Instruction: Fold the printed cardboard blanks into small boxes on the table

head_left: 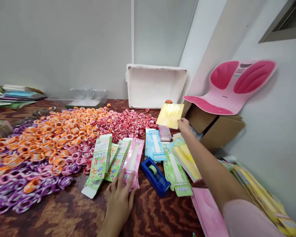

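My left hand (120,198) lies with its fingers spread on the lower end of a pink flat carton (134,158) that has a pale window strip. Just left of it are green printed boxes (101,159), leaning over one another. My right hand (184,126) reaches far forward and pinches a yellow card (170,115) by its right edge, above the table. Under that card is a small pinkish piece, blurred out. Close to the right forearm lie blue cartons (155,144), green cartons (177,172) and yellow sheets (186,158). A blue tape dispenser (156,177) stands between the hands.
A large heap of striped rings (71,141) in orange, red, pink and purple covers the table's left. Behind stand a white foam box (156,87) and a clear tray (86,100). At right, a pink seat (227,89) rests on a cardboard box (207,126) near yellow cartons (263,194).
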Demonstrator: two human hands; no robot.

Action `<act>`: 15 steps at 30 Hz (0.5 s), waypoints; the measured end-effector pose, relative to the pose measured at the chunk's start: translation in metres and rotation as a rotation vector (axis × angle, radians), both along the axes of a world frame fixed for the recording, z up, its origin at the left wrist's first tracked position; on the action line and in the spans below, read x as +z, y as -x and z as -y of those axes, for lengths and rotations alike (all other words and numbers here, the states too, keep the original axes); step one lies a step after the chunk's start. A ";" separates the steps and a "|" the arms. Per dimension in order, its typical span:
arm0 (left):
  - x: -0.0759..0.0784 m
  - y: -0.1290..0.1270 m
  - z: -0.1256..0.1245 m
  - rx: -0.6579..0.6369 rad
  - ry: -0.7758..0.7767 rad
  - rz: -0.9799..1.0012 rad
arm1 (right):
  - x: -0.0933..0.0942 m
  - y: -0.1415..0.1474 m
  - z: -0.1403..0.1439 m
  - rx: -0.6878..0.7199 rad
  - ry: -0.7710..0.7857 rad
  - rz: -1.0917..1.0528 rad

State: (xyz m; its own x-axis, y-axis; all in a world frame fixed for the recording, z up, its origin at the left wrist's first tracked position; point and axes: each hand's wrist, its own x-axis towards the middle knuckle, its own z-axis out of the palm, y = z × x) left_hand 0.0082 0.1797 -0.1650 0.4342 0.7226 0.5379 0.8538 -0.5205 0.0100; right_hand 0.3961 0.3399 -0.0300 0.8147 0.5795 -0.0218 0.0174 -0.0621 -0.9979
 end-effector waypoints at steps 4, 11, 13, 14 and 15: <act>0.007 -0.002 0.002 0.006 0.073 0.007 | 0.026 -0.034 0.121 -0.165 -0.081 0.205; 0.014 -0.007 0.006 0.026 0.126 0.032 | -0.035 -0.017 0.354 -0.360 0.222 0.222; 0.015 -0.008 0.007 0.028 0.131 0.032 | -0.069 0.000 0.381 -0.300 0.362 0.245; 0.016 -0.008 0.007 0.028 0.133 0.034 | -0.085 0.008 0.389 -0.264 0.412 0.273; 0.016 -0.008 0.007 0.025 0.134 0.039 | -0.098 0.014 0.393 -0.224 0.450 0.306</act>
